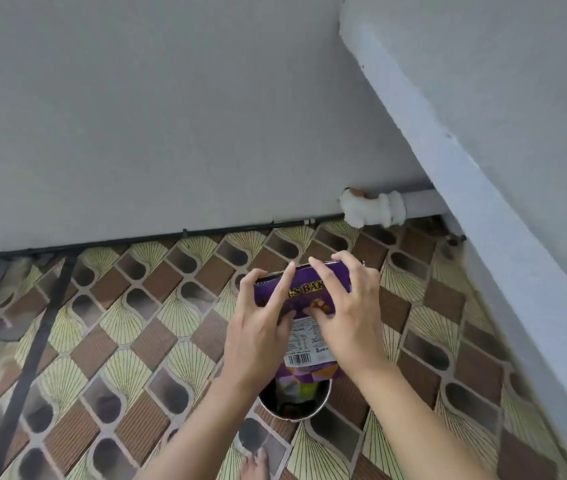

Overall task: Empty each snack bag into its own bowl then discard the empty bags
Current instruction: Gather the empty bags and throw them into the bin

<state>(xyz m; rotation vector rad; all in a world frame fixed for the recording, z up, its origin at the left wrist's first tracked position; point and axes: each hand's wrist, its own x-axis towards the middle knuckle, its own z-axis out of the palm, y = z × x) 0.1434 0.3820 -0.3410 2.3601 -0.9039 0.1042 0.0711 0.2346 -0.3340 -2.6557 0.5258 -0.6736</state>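
We see a floor [136, 323] of brown and yellow patterned tiles that meets a grey wall [136, 116]. A black cable [102, 242] runs along the foot of the wall, and a white pipe [420, 202] lies at about 2 o'clock. Low in the middle, both hands hold one purple snack bag [304, 292]. The left hand [258, 337] grips its left side, with one finger laid straight on the front. The right hand [351, 320] has its fingers curled over the top edge and its thumb on the front. At 6 o'clock from the bag stands a round metal container [296, 414]. The lower end of the bag hangs over its opening, but we cannot tell if they touch.
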